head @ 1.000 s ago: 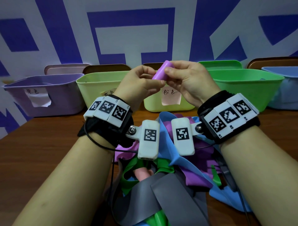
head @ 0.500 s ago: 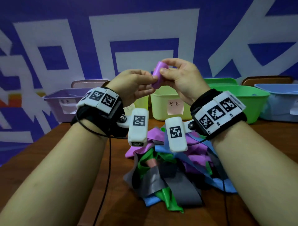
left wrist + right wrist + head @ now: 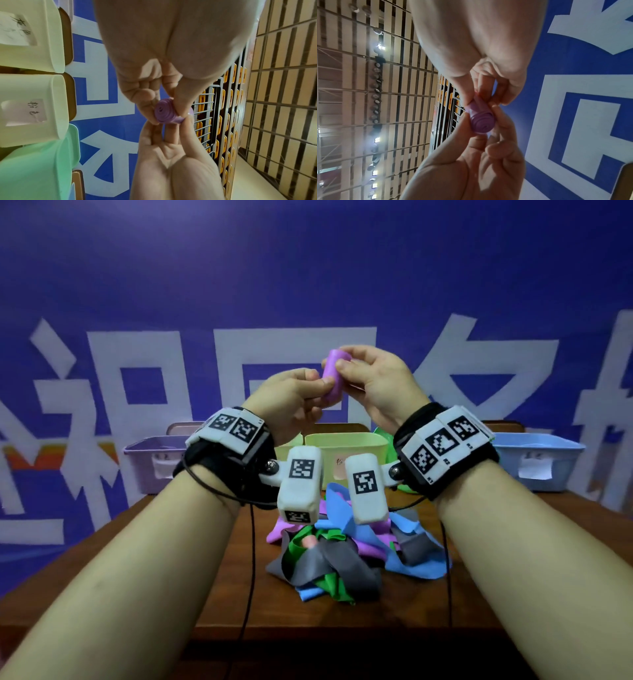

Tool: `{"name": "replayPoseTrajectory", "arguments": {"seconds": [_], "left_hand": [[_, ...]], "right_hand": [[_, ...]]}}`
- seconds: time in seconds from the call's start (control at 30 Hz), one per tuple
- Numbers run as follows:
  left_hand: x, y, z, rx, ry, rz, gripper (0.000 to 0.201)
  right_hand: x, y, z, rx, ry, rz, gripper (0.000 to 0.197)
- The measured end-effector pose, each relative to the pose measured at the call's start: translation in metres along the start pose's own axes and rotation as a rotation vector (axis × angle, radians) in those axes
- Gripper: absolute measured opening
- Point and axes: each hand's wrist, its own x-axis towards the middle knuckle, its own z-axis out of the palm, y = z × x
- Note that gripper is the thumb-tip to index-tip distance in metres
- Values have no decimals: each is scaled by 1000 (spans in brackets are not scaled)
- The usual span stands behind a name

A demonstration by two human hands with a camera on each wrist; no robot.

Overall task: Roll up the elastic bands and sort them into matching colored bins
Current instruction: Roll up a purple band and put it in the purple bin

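A tightly rolled purple band (image 3: 333, 379) is held in the air in front of me, nearly upright. My left hand (image 3: 320, 387) pinches its lower part between thumb and fingers, and my right hand (image 3: 342, 365) pinches its upper end. The left wrist view shows the roll's spiral end (image 3: 169, 114) between the left hand's thumb and fingers (image 3: 178, 108). In the right wrist view the roll (image 3: 482, 123) sits between both hands' fingertips. Below my wrists a tangled pile of loose bands (image 3: 342, 558) in grey, green, blue and purple lies on the table.
Along the back of the brown table (image 3: 171, 546) stands a row of bins: purple (image 3: 150, 462) at left, pale yellow-green (image 3: 346, 444) in the middle, green (image 3: 383, 436) behind my right wrist, blue (image 3: 534, 458) at right. Wrist cables hang down to the table's front edge.
Both hands have lifted the purple roll higher above the bins. The roll has turned from slanted to nearly upright. My view has tilted up, away from the pile.
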Motion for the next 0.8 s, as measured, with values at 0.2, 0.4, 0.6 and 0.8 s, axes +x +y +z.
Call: {"name": "replayPoseTrajectory", "arguments": {"seconds": [0.2,0.4,0.6,0.8], "left_hand": [[0,-1,23,51,80,88,32],[34,-32,16,87,105,77,33],[113,-84,-35,-106,181,2,17],[213,-142,-105,-245,63,-149,9]], "right_hand": [[-6,-7,-27,-30,-55,88,21],[18,29,-45,13,-111,256,17],[85,95,-38,-58,-19,236,13],[179,181,-33,-165,7,269,20]]}}
